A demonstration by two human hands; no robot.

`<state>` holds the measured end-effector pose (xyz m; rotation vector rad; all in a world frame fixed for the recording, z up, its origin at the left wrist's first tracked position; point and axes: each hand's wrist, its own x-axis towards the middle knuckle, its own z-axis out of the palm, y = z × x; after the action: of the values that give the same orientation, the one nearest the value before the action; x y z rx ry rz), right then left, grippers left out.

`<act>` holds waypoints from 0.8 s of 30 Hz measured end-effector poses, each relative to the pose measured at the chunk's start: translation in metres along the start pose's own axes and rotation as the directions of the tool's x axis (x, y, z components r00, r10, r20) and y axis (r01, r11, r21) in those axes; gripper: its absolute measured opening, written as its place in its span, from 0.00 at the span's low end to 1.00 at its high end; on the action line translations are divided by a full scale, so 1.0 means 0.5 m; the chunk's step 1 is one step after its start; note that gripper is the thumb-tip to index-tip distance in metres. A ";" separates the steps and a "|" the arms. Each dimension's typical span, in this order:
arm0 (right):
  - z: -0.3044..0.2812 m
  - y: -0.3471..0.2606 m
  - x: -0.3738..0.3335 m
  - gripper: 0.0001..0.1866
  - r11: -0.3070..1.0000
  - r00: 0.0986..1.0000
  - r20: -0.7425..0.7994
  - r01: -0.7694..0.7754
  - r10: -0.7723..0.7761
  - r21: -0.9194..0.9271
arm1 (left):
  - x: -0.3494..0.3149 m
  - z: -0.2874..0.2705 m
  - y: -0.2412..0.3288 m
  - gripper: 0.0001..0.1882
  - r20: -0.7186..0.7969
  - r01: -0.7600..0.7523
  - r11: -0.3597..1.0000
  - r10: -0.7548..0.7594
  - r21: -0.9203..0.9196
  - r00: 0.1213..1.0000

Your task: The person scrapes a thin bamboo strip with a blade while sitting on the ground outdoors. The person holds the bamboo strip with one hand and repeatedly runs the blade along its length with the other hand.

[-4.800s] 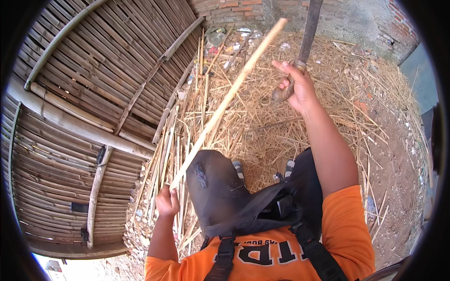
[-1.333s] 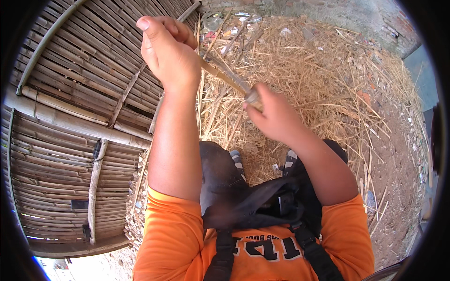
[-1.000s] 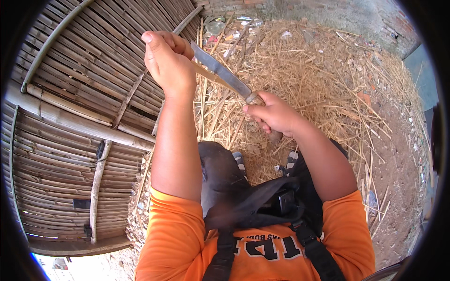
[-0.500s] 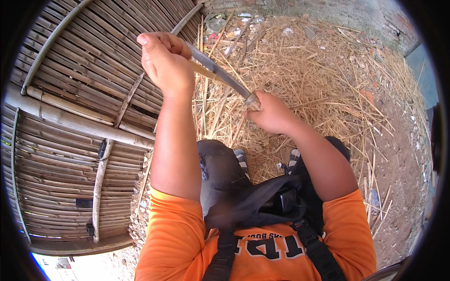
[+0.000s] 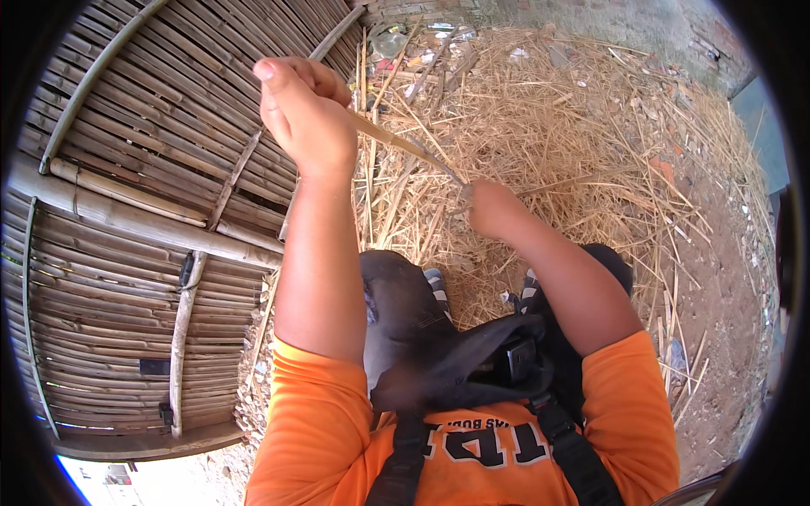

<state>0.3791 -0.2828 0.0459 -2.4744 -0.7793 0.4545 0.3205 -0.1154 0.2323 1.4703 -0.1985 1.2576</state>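
Note:
My left hand [image 5: 308,118] is raised at the upper left with its fingers wrapped round a pale bamboo strip [image 5: 386,137]. The strip slants down to the right from the fist. Lower and further right, my right hand [image 5: 498,209] is closed round the handle of a long knife, which the fingers mostly cover. The thin grey knife blade [image 5: 447,169] is turned nearly edge-on and runs up along the strip's lower end. Whether blade and strip touch I cannot tell.
A bamboo slat structure [image 5: 126,211] stands close on my left. Dry straw and bamboo shavings [image 5: 540,118] cover the ground ahead, with litter [image 5: 392,55] by the far wall [image 5: 607,29]. Bare reddish earth [image 5: 717,278] lies to the right. A dark bag [image 5: 464,358] is at my lap.
The knife has turned from showing its broad side to nearly edge-on. My right hand has shifted slightly right and down, and the strip now shows more fully. The left hand has barely moved.

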 end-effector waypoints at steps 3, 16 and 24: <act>0.006 0.036 0.019 0.19 0.988 0.994 0.052 -0.098 0.093 0.115 | 0.002 -0.009 -0.001 0.32 -0.004 0.027 0.998 -0.028 -0.056 1.000; -0.068 -0.098 -0.085 0.19 0.777 0.881 -0.411 0.425 -0.235 0.465 | 0.031 -0.067 0.012 0.28 0.069 0.160 0.966 -0.149 -0.205 0.986; 0.020 -0.102 -0.065 0.19 0.878 0.912 -0.282 0.378 -0.298 0.293 | 0.006 -0.033 0.008 0.31 -0.218 0.074 0.997 -0.072 0.003 0.973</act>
<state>0.3267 -0.2625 0.0711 -1.9688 -0.9281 0.1522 0.3095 -0.1021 0.2334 1.3253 0.0086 1.3503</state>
